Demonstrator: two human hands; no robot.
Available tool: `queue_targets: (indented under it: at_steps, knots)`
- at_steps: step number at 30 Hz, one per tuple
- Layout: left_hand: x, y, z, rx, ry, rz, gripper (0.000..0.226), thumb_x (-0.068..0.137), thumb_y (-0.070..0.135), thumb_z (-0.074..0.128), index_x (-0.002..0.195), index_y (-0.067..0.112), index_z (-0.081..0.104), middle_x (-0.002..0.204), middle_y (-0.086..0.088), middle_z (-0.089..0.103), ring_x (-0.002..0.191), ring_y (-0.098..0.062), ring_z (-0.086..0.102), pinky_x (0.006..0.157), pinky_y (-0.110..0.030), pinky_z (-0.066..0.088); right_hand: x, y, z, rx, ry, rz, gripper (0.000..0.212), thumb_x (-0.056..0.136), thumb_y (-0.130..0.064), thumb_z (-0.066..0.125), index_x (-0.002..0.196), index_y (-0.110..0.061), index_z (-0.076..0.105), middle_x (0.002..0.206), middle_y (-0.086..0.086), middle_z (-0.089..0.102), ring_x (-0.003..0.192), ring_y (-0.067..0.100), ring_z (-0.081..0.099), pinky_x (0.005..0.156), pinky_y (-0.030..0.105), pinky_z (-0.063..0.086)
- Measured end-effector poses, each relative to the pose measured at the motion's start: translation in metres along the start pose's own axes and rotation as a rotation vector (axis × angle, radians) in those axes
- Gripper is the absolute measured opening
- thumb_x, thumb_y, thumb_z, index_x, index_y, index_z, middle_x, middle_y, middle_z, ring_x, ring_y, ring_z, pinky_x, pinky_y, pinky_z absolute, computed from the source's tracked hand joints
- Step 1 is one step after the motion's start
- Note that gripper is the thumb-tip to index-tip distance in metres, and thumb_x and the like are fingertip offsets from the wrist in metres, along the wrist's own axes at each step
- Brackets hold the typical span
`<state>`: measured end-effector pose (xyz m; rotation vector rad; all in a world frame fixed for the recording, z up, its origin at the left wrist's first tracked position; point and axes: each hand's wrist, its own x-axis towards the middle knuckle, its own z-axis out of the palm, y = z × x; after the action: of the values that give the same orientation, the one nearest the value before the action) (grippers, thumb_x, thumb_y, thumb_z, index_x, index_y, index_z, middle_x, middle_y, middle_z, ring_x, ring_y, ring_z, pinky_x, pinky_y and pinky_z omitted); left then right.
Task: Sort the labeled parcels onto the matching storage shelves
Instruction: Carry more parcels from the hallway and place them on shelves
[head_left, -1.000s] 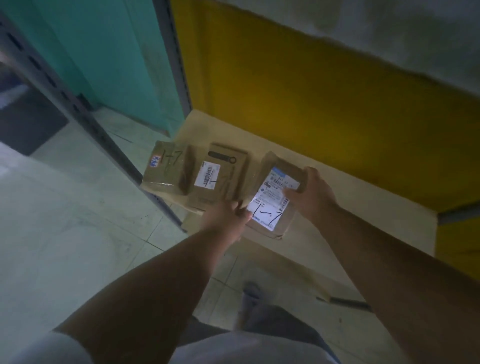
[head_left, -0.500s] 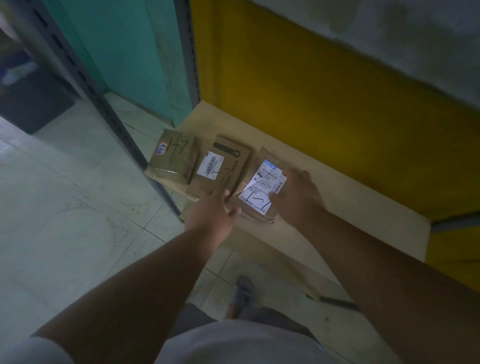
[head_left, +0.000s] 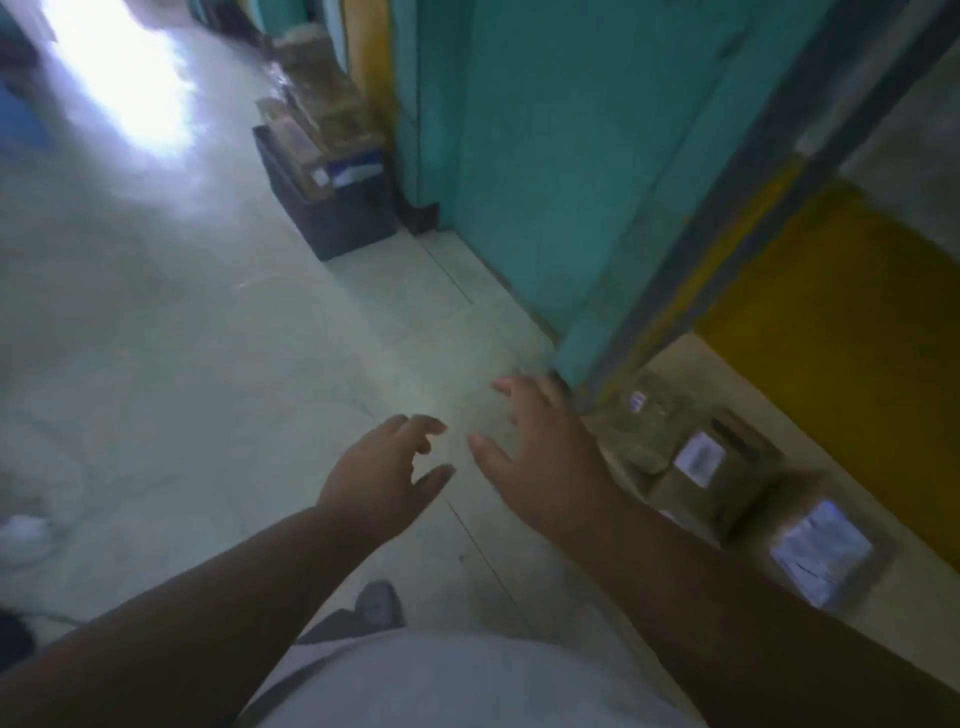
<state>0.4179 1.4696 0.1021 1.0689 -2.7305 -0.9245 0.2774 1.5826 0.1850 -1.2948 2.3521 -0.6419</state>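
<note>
We've let go of the third parcel (head_left: 821, 551); it now lies on the shelf (head_left: 691, 364) beside the other two. Left hand (head_left: 382, 475) and right hand (head_left: 540, 457) fingers released, empty. Likely heading to the crate (head_left: 332, 208) for more.

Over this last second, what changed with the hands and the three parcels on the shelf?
Both hands let go of the right-hand parcel and pulled away: the left hand and right hand now hang empty over the floor, fingers loosely spread. The view swung left toward the aisle and a dark crate of parcels. The left parcel and middle parcel stayed in their row on the shelf.
</note>
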Motion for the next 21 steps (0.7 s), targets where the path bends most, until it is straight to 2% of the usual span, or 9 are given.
queue_targets:
  at_steps: [4,7,14,18,21]
  knots:
    - [0.005,-0.073,-0.071,0.002,0.059,-0.111,0.045,0.088,0.049,0.067,0.129,0.035,0.055,0.106,0.013,0.058,0.082,-0.006,0.059,0.074,-0.025,0.051,0.069,-0.077,0.025,0.037,-0.022,-0.085,0.054,0.093,-0.042,0.061,0.141,-0.026,0.042,0.141,-0.003,0.043,0.120,0.011,0.051,0.087,0.021,0.043]
    - [0.025,-0.110,-0.111,-0.019,0.076,-0.163,0.045,0.088,0.049,0.068,0.128,0.035,0.056,0.105,0.014,0.058,0.082,-0.004,0.059,0.074,-0.021,0.050,0.123,-0.117,0.029,0.027,-0.035,-0.117,0.055,0.093,-0.046,0.059,0.142,-0.029,0.040,0.143,-0.007,0.042,0.120,0.007,0.050,0.089,0.019,0.043]
    - [0.146,-0.195,-0.172,-0.094,0.187,-0.267,0.047,0.087,0.046,0.071,0.129,0.031,0.057,0.109,0.010,0.059,0.083,-0.006,0.060,0.073,-0.022,0.051,0.294,-0.174,0.050,0.046,0.002,-0.202,0.054,0.093,-0.043,0.061,0.140,-0.025,0.042,0.136,-0.002,0.047,0.110,0.008,0.052,0.082,0.020,0.040]
    - [0.213,-0.242,-0.232,-0.091,0.214,-0.344,0.048,0.088,0.046,0.070,0.131,0.032,0.055,0.112,0.011,0.059,0.084,-0.005,0.060,0.073,-0.022,0.050,0.407,-0.221,0.054,0.062,0.010,-0.259,0.054,0.092,-0.044,0.062,0.140,-0.026,0.043,0.134,-0.002,0.048,0.110,0.010,0.053,0.085,0.023,0.044]
    - [0.262,-0.275,-0.286,-0.095,0.264,-0.381,0.049,0.088,0.047,0.070,0.132,0.033,0.054,0.111,0.013,0.057,0.085,-0.004,0.060,0.072,-0.021,0.049,0.490,-0.272,0.052,0.079,0.005,-0.315,0.052,0.092,-0.044,0.063,0.137,-0.025,0.045,0.137,-0.002,0.048,0.116,0.016,0.054,0.092,0.030,0.051]
